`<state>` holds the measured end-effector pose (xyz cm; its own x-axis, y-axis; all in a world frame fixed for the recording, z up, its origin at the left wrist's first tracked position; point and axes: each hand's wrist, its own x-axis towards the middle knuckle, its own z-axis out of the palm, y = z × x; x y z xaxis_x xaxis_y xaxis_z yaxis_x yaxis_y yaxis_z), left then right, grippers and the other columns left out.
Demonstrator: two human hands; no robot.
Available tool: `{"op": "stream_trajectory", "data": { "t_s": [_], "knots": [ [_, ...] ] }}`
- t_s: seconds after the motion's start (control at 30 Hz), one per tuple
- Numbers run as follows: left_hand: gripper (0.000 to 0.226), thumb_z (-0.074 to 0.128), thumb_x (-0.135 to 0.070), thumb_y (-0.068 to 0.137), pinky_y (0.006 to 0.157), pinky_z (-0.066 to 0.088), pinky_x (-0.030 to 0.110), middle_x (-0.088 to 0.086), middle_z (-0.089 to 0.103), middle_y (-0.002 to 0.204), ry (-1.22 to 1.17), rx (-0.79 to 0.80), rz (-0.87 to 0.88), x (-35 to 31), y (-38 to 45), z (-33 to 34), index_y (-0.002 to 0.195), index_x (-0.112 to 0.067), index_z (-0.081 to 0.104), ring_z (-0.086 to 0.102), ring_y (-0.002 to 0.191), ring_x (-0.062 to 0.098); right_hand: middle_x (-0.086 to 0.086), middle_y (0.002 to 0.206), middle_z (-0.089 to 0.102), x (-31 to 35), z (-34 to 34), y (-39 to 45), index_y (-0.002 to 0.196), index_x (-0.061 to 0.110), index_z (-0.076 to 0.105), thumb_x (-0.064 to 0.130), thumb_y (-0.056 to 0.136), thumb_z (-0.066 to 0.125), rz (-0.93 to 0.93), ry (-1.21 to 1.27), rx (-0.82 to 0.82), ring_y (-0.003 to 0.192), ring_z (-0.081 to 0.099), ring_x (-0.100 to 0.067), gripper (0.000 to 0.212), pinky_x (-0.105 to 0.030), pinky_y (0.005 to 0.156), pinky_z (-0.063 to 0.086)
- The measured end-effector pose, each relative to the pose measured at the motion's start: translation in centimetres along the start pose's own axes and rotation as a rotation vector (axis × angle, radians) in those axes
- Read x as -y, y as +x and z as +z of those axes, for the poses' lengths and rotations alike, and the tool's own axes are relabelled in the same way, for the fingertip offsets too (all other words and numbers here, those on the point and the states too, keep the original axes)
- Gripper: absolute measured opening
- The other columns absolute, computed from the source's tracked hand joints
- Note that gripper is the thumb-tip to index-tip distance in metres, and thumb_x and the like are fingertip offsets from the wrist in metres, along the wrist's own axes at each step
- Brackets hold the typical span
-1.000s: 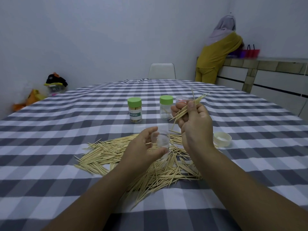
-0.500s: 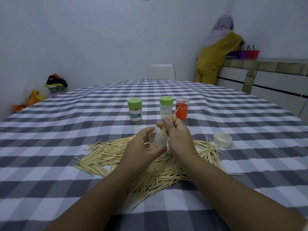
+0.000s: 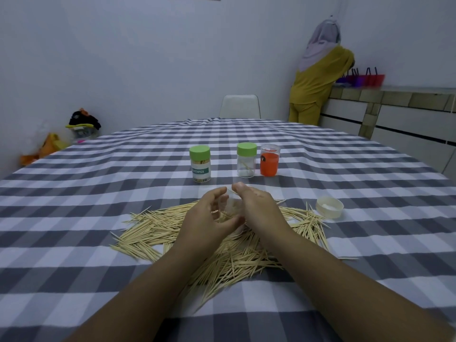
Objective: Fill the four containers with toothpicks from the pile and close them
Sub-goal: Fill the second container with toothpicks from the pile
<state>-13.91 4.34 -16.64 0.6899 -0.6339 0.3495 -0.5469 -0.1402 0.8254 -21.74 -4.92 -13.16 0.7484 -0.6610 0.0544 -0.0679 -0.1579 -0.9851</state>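
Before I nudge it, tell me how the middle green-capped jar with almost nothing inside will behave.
The nearly empty jar probably weighs little, with only a few toothpicks showing through its clear wall. Tall and narrow, it may tip rather than slide on the checked tablecloth. On its side, its round body would likely roll.

plain pale blue-grey walls (image 3: pixel 148 58), dim even light. round table under grey-and-white checked cloth (image 3: pixel 74 193), cloth rumpled at far edge. white chair back (image 3: pixel 239 106) behind table's far side, against the wall. right: tiled counter (image 3: pixel 394 97) over white cabinet fronts, red and purple baskets (image 3: pixel 362 79) on top. person in mustard clothes and grey headscarf (image 3: pixel 318 80) standing at the counter, back turned. left corner floor: heap of orange, yellow and black items (image 3: pixel 74 134), too blurred to identify
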Motion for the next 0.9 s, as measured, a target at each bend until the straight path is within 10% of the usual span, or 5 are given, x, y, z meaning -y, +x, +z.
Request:
{"op": "stream_trajectory", "data": {
  "t_s": [0.37, 0.47, 0.7, 0.9],
  "knots": [
    [0.070, 0.080, -0.027, 0.075, 0.089, 0.046, 0.013, -0.010, 0.057, 0.122, -0.011, 0.017, -0.002, 0.1, 0.0, -0.1, 0.136, -0.027, 0.047, 0.056, 0.108, 0.001, 0.004, 0.097, 0.066, -0.4, -1.2, 0.6, 0.107, 0.020, 0.068, 0.015, 0.094, 0.054, 0.030, 0.064, 0.025, 0.086, 0.059, -0.003, 0.020, -0.014, 0.059, 0.046],
    [0.070, 0.080, -0.026, 0.075, 0.090, 0.047, 0.014, -0.009, 0.058, 0.122, -0.013, 0.022, -0.004, 0.1, 0.0, -0.1, 0.136, -0.027, 0.046, 0.056, 0.108, 0.001, 0.001, 0.103, 0.068, -0.4, -1.7, 1.2, 0.100, 0.021, 0.067, 0.019, 0.093, 0.054, -0.009, 0.055, 0.001, 0.100, 0.062, -0.015, 0.015, -0.030, 0.084, 0.049],
    [0.072, 0.081, -0.028, 0.073, 0.088, 0.047, 0.017, -0.008, 0.057, 0.125, -0.013, 0.035, -0.033, 0.2, 0.1, -0.1, 0.136, -0.030, 0.046, 0.057, 0.107, 0.005, -0.005, 0.146, 0.042, -2.9, -5.5, 4.3, 0.143, 0.021, 0.040, 0.013, 0.098, 0.035, -0.029, -0.866, 0.043, 0.131, 0.041, -0.022, 0.045, -0.032, 0.104, 0.035],
    [0.072, 0.080, -0.027, 0.074, 0.084, 0.045, 0.010, -0.011, 0.056, 0.122, -0.011, 0.044, -0.038, 0.1, 0.1, -0.2, 0.136, -0.029, 0.046, 0.056, 0.104, 0.001, -0.006, 0.152, 0.032, -3.1, -6.0, 5.2, 0.148, 0.019, 0.028, 0.014, 0.098, 0.032, 0.021, -1.013, 0.190, 0.137, 0.032, -0.023, 0.050, -0.033, 0.110, 0.028]
  ]
}}
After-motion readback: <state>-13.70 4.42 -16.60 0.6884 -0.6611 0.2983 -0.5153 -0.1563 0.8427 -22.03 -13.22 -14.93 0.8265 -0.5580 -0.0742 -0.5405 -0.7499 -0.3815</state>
